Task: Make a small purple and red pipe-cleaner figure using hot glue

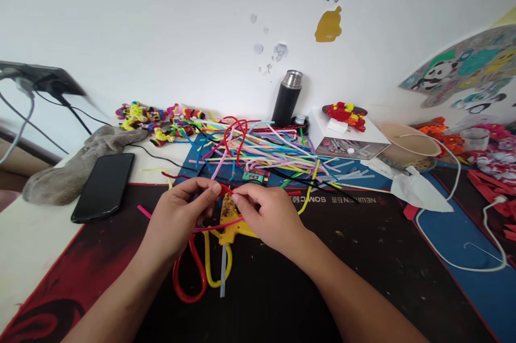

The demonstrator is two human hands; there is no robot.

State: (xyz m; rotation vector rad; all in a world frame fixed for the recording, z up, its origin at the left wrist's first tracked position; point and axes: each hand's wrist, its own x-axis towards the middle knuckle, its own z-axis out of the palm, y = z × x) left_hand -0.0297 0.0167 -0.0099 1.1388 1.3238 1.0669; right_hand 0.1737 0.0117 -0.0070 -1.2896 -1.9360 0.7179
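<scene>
Near the centre, my left hand (183, 208) pinches a red pipe cleaner piece (226, 190) between thumb and fingers. My right hand (268, 213) is closed at the right end of the same red piece, its fingertips close to the left ones. Just below them on the black mat lies a yellow glue gun (229, 227) with a clear glue stick (223, 273) sticking out. Red-handled scissors (189, 273) and a yellow handle loop (207, 262) are beside it. A pink pipe cleaner (217, 226) passes under my hands.
Behind my hands spreads a pile of coloured pipe cleaners (262, 147). A black phone (105, 187) and a grey plush case (84, 163) are at left. A black flask (287, 98), a white box (349, 136) and a tissue (419, 190) stand or lie to the right.
</scene>
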